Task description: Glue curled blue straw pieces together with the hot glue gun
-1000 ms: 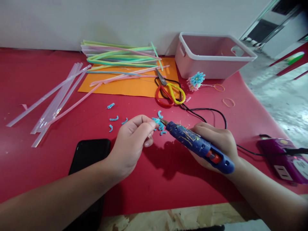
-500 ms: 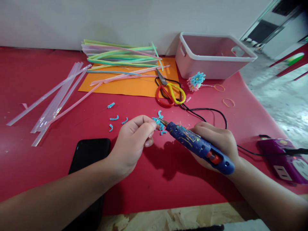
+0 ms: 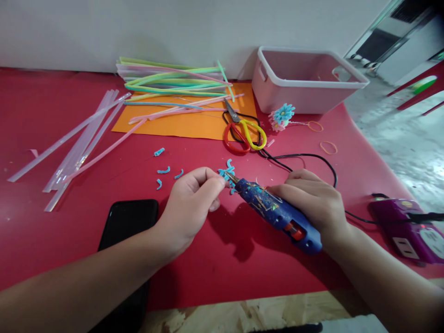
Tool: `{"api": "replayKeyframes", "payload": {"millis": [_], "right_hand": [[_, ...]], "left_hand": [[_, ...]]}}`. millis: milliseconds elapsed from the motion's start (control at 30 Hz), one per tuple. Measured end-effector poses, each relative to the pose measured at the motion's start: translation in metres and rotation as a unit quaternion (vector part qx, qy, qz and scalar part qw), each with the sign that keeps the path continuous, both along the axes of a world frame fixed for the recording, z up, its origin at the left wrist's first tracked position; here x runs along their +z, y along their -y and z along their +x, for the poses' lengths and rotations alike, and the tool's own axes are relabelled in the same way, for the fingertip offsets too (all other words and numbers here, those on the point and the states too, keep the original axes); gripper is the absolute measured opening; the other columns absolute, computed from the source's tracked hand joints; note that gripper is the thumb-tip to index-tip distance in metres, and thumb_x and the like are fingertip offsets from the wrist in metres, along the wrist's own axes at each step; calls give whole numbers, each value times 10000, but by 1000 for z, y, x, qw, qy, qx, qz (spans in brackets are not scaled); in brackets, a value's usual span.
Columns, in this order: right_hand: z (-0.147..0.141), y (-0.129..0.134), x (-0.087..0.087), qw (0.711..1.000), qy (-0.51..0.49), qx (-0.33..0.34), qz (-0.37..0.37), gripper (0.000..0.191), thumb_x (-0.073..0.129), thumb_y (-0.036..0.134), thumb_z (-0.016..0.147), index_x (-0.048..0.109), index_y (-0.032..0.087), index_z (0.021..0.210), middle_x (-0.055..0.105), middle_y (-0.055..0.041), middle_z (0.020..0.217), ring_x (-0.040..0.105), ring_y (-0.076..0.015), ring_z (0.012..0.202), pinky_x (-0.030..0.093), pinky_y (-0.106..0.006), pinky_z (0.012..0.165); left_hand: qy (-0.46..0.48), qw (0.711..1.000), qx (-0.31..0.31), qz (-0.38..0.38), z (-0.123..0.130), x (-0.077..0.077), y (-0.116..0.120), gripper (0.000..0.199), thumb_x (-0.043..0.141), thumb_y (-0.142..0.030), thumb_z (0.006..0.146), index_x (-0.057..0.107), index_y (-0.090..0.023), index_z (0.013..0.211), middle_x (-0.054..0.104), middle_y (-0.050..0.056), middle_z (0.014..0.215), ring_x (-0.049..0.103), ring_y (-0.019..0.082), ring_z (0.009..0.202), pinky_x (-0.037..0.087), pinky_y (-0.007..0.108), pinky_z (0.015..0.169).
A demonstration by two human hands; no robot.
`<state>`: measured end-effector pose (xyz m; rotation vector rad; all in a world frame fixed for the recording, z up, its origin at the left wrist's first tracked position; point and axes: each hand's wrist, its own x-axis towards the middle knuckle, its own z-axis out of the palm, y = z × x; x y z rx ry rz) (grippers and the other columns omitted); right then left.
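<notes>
My left hand pinches a small blue fuzzy piece between thumb and finger, over the red table. Wrapped around a blue glue gun, my right hand holds it with the metal nozzle pointing left, at the blue piece; whether they touch is hard to tell. Just behind the fingertips lie more blue bits, partly hidden. Several short curved blue pieces and a small blue bundle rest left of my left hand.
A black phone lies under my left forearm. Scissors, an orange sheet with coloured fuzzy stems, a flower and a pink bin are behind. Clear strips lie left; a purple power box sits right.
The glue gun's body has swung a little to the left and down, its nozzle still by the blue piece. My right hand has shifted slightly around it. My left hand has barely moved.
</notes>
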<state>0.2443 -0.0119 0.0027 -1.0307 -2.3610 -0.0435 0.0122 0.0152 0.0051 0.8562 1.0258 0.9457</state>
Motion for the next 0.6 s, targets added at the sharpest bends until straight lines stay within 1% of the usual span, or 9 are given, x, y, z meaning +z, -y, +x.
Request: {"api": "replayKeyframes", "payload": {"millis": [133,333,467,600], "right_hand": [[-1,0,-1,1000,-3,6,8,111,512,179,963,588,224,898,476,42,544,459,-147,488,406,-349,631],[-1,0,2,1000,5,9,9,114,518,144,944,583,221,890,469,45,543,455,-143,486,410,-349,639],[0,0,0,1000,7,6,4,108,523,139,936,580,225,902,473,47,549,456,-143,490,421,-349,654],[0,2,-3,999,-50,-9,-18,53,543,191,938,580,227,929,541,28,608,501,-151,530,453,-335,658]], "left_hand": [[-17,1000,-2,6,0,0,-1,179,630,-169,771,526,-186,627,427,-62,554,366,78,531,298,232,517],[-23,1000,-13,0,0,-3,-1,234,608,-196,819,496,-187,614,423,-57,558,375,86,550,308,242,542],[-29,999,-12,4,-1,-5,-1,237,610,-199,832,501,-187,622,426,-59,562,371,87,554,303,240,541],[-21,1000,-8,-2,0,-4,-1,197,635,-192,828,564,-183,644,450,-65,560,380,75,529,306,226,522]]}}
